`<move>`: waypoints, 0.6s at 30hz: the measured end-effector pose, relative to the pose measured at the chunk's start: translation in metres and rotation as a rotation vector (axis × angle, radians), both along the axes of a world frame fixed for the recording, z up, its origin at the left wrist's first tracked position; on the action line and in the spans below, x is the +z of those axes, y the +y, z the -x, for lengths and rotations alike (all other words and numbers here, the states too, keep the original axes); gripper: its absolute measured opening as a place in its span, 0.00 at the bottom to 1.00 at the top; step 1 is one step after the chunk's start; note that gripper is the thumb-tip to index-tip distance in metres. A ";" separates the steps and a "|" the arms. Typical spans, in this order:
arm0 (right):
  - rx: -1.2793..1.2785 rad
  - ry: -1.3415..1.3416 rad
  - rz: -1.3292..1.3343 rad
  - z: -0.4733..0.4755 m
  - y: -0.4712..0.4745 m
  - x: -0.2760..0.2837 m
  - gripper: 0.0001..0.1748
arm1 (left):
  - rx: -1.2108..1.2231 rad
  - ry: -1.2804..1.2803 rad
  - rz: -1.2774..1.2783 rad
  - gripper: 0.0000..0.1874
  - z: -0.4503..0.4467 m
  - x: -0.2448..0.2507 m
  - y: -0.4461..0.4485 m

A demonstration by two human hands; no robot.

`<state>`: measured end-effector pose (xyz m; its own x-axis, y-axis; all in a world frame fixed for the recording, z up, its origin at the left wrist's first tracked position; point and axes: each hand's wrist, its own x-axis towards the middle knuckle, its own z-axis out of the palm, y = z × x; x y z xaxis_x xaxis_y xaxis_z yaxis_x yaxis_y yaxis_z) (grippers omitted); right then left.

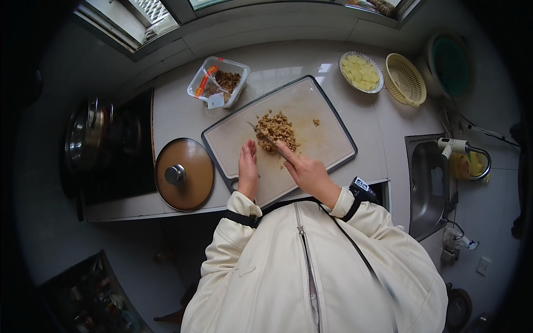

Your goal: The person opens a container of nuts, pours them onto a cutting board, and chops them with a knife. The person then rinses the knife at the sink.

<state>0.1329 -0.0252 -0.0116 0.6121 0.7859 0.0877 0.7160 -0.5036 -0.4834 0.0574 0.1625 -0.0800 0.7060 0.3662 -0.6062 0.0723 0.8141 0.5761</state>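
Observation:
A heap of finely chopped brown food (pixel 280 129) lies on a pale cutting board (pixel 325 137) with a dark rim. My right hand (pixel 310 174) grips a knife (pixel 266 138), its index finger stretched along the top. The blade slants up and left across the heap's left part; my fist hides most of the handle. Left of the heap, my left hand (pixel 248 168) stands on edge over the board, empty, with fingers straight and palm turned towards the food. A small separate clump of chopped bits (pixel 316 122) sits to the right.
A clear plastic tub (pixel 195 85) with brown food stands behind the board. Left are a glass pot lid (pixel 193 160) and a cooktop (pixel 129 166) with a metal pot (pixel 83 133). Right are a bowl of sliced pale-yellow food (pixel 360 73), a yellow basket (pixel 406 79) and a sink (pixel 429 195).

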 end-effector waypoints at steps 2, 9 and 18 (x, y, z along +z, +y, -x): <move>-0.006 0.057 0.080 0.002 0.000 -0.003 0.34 | -0.010 -0.012 -0.219 0.35 0.001 0.001 -0.008; -0.039 0.027 0.118 0.003 -0.001 -0.009 0.34 | -0.022 -0.028 -0.470 0.35 0.001 -0.012 -0.019; -0.076 0.041 0.089 -0.008 -0.008 -0.014 0.33 | -0.442 0.234 -1.219 0.21 0.061 0.024 -0.032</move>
<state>0.1407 -0.0331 -0.0251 0.6719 0.7406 -0.0065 0.6545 -0.5978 -0.4629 -0.0036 0.1307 -0.0555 0.8307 0.5279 -0.1769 0.3941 -0.3331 0.8566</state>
